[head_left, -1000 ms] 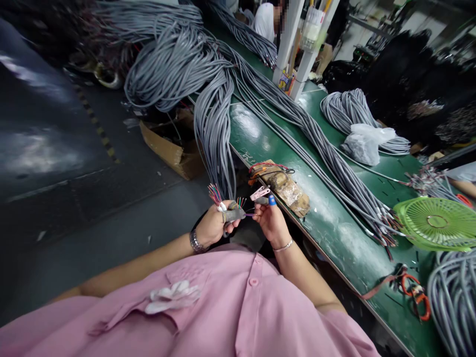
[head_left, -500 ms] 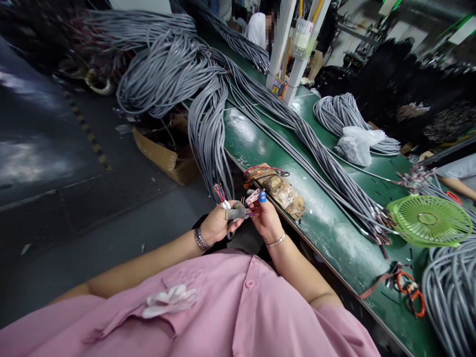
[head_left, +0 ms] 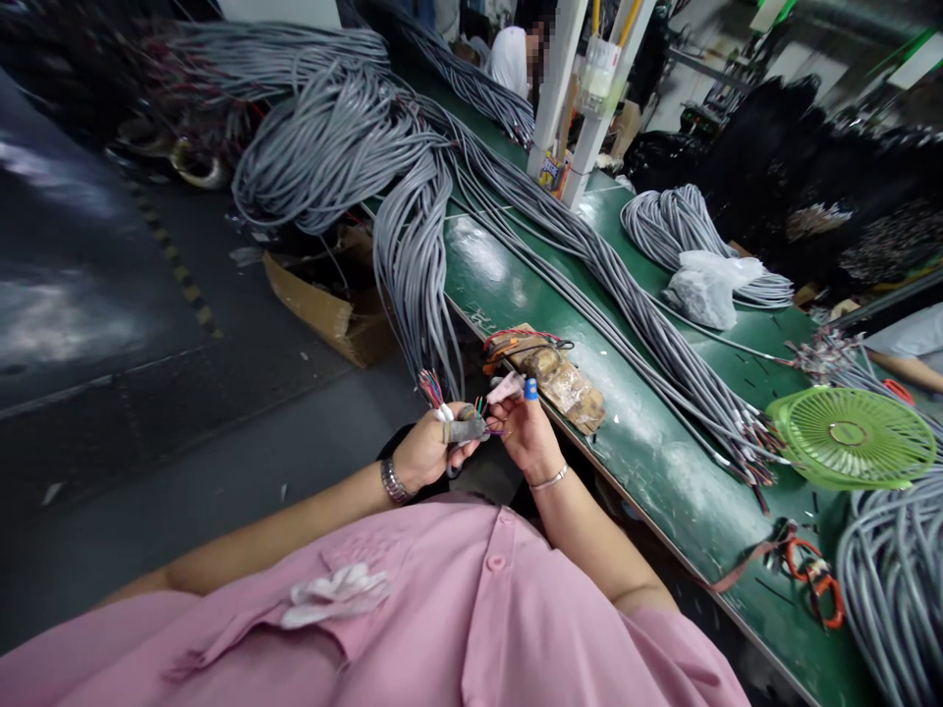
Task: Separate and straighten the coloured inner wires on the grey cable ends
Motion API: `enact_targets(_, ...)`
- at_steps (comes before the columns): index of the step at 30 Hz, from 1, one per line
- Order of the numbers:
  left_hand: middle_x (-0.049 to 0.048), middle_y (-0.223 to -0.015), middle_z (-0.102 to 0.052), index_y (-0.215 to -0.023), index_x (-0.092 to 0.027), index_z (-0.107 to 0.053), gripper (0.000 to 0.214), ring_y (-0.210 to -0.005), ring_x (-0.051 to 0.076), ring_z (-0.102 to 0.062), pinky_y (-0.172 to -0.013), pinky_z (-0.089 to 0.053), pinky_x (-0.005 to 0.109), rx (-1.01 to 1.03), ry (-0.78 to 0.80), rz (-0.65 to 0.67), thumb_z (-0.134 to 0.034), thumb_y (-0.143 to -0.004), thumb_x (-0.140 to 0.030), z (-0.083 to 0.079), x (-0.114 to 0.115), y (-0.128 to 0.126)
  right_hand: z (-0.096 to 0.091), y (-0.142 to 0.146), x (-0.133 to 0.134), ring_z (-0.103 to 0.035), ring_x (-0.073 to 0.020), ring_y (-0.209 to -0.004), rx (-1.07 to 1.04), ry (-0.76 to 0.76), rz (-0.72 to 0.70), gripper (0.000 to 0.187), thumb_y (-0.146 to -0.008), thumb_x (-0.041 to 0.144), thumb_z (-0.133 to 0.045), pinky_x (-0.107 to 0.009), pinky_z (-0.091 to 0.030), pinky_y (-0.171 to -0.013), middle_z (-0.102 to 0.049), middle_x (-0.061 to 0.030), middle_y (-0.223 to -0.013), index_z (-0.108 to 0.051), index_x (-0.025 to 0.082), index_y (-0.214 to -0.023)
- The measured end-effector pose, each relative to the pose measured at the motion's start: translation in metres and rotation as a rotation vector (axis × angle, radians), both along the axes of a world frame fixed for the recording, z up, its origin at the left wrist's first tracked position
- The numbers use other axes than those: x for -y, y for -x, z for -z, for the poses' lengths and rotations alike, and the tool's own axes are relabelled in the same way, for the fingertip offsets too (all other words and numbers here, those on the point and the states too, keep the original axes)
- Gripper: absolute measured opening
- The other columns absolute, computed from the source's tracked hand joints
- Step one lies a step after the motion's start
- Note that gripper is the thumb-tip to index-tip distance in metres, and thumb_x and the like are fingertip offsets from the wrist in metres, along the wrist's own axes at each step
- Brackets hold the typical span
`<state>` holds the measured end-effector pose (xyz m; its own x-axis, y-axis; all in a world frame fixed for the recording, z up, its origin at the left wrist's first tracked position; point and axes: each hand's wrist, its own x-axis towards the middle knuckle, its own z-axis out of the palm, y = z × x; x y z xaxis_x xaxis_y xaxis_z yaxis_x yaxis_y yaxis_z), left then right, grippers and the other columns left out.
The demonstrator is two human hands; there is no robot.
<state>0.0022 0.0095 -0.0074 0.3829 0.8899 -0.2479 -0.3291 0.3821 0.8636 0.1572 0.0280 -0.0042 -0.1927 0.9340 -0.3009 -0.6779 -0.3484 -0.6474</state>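
Note:
In my left hand, closed around it, is a grey cable whose stripped end has thin coloured wires. More coloured wire ends with white sleeves stick up beside that hand's thumb side. My right hand is close to the cable's right end, its fingers curled by a purple wire and short green and orange wires. A blue cover sits on one of its fingertips, and a pale pink wrap covers another finger. Whether the fingers pinch a wire is too small to tell.
Grey cable bundles lie across the green table and hang over its edge. Beside my right hand is a taped brown block. Further right are a green fan and orange-handled scissors. A cardboard box stands on the floor.
My right hand's blue-covered fingertip has shifted slightly right and up, and its pink-wrapped finger has turned. The left hand, still holding the cable, has moved slightly left.

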Motion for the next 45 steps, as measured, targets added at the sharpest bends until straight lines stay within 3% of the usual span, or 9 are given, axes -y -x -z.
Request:
enact_targets(7,-0.001,-0.05,-0.058,-0.065,-0.014,-0.057,0.022,-0.034,0.005,-0.041,-0.033,-0.028,0.017,-0.082,-0.082,-0.087,-0.068,-0.07,-0.032,-0.009,0.01,0.004,-0.004,-0.002,0.003,-0.051,-0.0089,-0.062,0.134,-0.081,0.057,0.034,-0.075,0.05,-0.069,-0.021,-0.048,-0.057,-0.061,-0.0002,-0.077,-0.064,0.018,-0.085)
enact_targets(13,-0.0008,-0.049,-0.058,-0.065,-0.014,-0.059,0.018,-0.034,0.006,-0.042,-0.033,-0.028,0.018,-0.11,-0.106,-0.116,-0.067,-0.069,-0.03,-0.013,0.002,0.001,-0.003,-0.001,0.001,-0.049,-0.009,-0.059,0.179,-0.108,0.069,0.037,-0.075,0.053,-0.067,-0.022,-0.046,-0.055,-0.06,-0.0008,-0.075,-0.065,0.018,-0.087)
enact_targets(19,-0.0014,-0.048,-0.057,-0.065,-0.014,-0.059,0.021,-0.033,0.006,-0.041,-0.032,-0.028,0.018,-0.083,-0.119,-0.065,-0.068,-0.067,-0.033,-0.008,-0.006,0.002,0.007,0.0,0.004,-0.049,-0.0107,-0.06,0.463,-0.222,0.244,0.047,-0.082,0.063,-0.052,-0.023,-0.044,-0.058,-0.061,-0.0021,-0.071,-0.066,0.018,-0.077)
enact_targets(25,-0.0015,-0.047,-0.056,-0.064,-0.014,-0.058,0.018,-0.033,0.006,-0.041,-0.032,-0.028,0.018,-0.093,-0.109,-0.026,-0.067,-0.067,-0.029,-0.006,-0.013,0.004,-0.003,0.007,0.002,-0.047,-0.0103,-0.06,0.161,-0.127,0.018,0.044,-0.077,0.062,-0.06,-0.022,-0.043,-0.055,-0.058,-0.0011,-0.071,-0.064,0.018,-0.082)
enact_targets(31,-0.0013,-0.047,-0.056,-0.062,-0.015,-0.057,0.019,-0.033,0.006,-0.041,-0.033,-0.027,0.018,-0.107,-0.129,-0.005,-0.065,-0.068,-0.03,-0.001,-0.014,0.004,-0.007,0.011,-0.003,-0.041,-0.0086,-0.055,0.124,-0.035,0.118,0.038,-0.073,0.055,-0.069,-0.021,-0.04,-0.051,-0.054,0.0015,-0.066,-0.061,0.018,-0.074)
enact_targets(45,-0.0022,-0.046,-0.055,-0.06,-0.015,-0.056,0.016,-0.032,0.006,-0.039,-0.033,-0.025,0.018,-0.179,-0.148,-0.017,-0.065,-0.067,-0.026,0.003,-0.015,0.004,-0.01,0.013,-0.002,-0.039,-0.008,-0.053,0.11,-0.052,0.143,0.037,-0.073,0.054,-0.07,-0.02,-0.036,-0.048,-0.053,0.0018,-0.064,-0.062,0.017,-0.076)
